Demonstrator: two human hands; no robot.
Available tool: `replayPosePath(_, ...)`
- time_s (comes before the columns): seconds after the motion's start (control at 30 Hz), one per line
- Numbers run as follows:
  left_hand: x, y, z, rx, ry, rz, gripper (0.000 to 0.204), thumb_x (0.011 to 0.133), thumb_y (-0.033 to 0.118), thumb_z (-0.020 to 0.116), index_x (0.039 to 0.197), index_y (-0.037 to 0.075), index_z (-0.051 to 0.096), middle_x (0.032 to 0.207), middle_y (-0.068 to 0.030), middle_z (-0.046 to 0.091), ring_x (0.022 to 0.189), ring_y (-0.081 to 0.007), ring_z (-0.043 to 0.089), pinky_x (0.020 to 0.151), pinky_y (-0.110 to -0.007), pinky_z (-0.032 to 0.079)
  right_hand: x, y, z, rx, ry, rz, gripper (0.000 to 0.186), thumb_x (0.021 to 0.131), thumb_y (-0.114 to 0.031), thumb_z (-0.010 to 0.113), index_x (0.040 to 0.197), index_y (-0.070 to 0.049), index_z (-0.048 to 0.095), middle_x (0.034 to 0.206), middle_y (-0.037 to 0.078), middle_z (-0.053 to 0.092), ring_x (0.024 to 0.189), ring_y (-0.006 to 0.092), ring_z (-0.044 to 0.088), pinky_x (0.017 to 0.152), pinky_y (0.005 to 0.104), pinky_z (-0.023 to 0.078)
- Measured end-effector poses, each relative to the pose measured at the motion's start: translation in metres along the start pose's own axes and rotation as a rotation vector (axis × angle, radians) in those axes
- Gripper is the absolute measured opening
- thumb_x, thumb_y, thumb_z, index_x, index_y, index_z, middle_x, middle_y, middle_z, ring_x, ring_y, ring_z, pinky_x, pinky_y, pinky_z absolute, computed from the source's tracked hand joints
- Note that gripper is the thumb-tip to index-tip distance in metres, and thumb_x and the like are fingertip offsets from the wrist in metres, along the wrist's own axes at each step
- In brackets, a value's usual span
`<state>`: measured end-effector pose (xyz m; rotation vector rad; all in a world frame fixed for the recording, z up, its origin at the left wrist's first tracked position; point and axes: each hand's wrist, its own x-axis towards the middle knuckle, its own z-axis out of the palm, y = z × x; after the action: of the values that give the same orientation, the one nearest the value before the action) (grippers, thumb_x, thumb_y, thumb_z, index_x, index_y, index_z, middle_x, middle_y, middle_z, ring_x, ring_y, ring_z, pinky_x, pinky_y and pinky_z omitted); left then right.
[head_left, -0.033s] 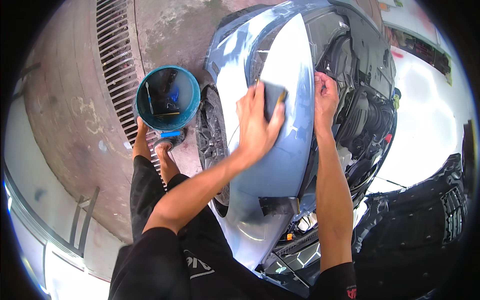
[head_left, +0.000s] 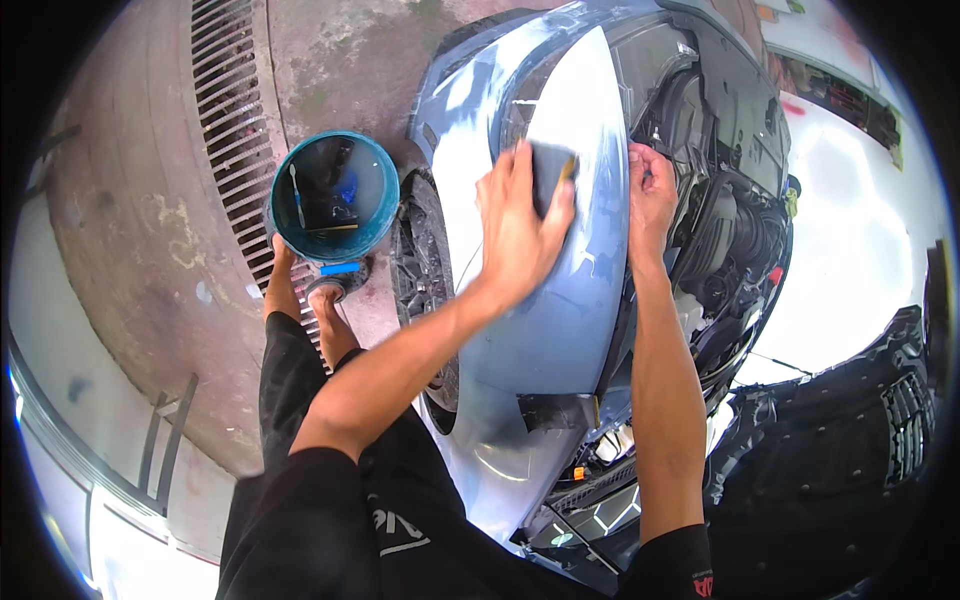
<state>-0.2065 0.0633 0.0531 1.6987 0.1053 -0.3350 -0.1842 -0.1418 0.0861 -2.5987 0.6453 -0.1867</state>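
My left hand (head_left: 520, 220) grips a dark grey flat pad (head_left: 553, 175) with a yellow edge, pressed on the grey-blue car fender (head_left: 530, 355). White patches cover much of the fender's upper part around the pad. My right hand (head_left: 650, 200) is at the fender's inner edge beside the open engine bay (head_left: 735, 230), its fingers curled; whether they hold anything besides the edge is hidden.
A teal bucket (head_left: 382, 200) with dark water and tools stands left of the wheel well (head_left: 420, 260), beside a floor grate (head_left: 225, 100) and my feet. A white panel (head_left: 850, 230) and black liners (head_left: 830, 450) are at the right. A metal frame (head_left: 172, 440) sits lower left.
My left hand has slid the pad a short way up the fender, toward the top of the view. My right hand has stayed at the edge.
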Motion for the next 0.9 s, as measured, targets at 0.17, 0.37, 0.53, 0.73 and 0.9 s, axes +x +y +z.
replayPosePath(0.17,-0.049,-0.028,-0.018,-0.006,-0.083,0.023,0.08,0.107,0.035,0.075,0.165,-0.01,0.045,0.158,-0.0331,0.055,0.143,-0.0467,0.05,0.125,-0.053,0.039,-0.004,0.0,-0.001,0.045,-0.004,0.052,0.023,0.115,-0.024,0.071,0.124,-0.005,0.08,0.113,0.006,0.073,0.092,0.0153,0.066,0.083,0.0329,0.054)
replayPosePath(0.37,0.008,-0.019,-0.004,-0.044,0.012,0.043,0.08,0.104,0.034,0.079,0.164,-0.009,0.048,0.154,-0.0315,0.058,0.144,-0.0448,0.051,0.124,-0.052,0.042,0.002,-0.002,0.006,0.068,-0.005,0.033,0.024,0.115,-0.023,0.07,0.125,-0.004,0.079,0.113,0.005,0.073,0.09,0.0127,0.064,0.08,0.0316,0.053)
replayPosePath(0.53,-0.045,-0.038,-0.015,-0.045,-0.036,0.075,0.08,0.103,0.033,0.082,0.164,-0.008,0.049,0.156,-0.0307,0.058,0.143,-0.0456,0.052,0.125,-0.053,0.042,0.002,0.007,0.003,0.053,-0.009,0.05,0.026,0.115,-0.024,0.071,0.127,-0.002,0.079,0.113,0.005,0.073,0.089,0.0117,0.064,0.08,0.0305,0.053)
replayPosePath(0.73,0.082,-0.006,0.002,-0.043,0.012,0.099,0.083,0.104,0.047,0.078,0.159,-0.01,0.054,0.153,-0.0355,0.059,0.146,-0.0477,0.049,0.126,-0.053,0.041,0.004,-0.014,0.011,0.144,-0.028,0.051,0.025,0.115,-0.023,0.071,0.126,-0.002,0.078,0.113,0.005,0.073,0.089,0.0116,0.063,0.08,0.03,0.053)
replayPosePath(0.9,-0.015,-0.036,-0.01,0.048,-0.093,0.137,0.08,0.108,0.042,0.073,0.164,-0.011,0.049,0.163,-0.0347,0.051,0.143,-0.049,0.05,0.122,-0.057,0.04,-0.003,-0.003,0.002,0.045,0.017,0.045,0.022,0.116,-0.021,0.07,0.125,-0.003,0.079,0.112,0.004,0.072,0.09,0.0117,0.063,0.08,0.0304,0.052)
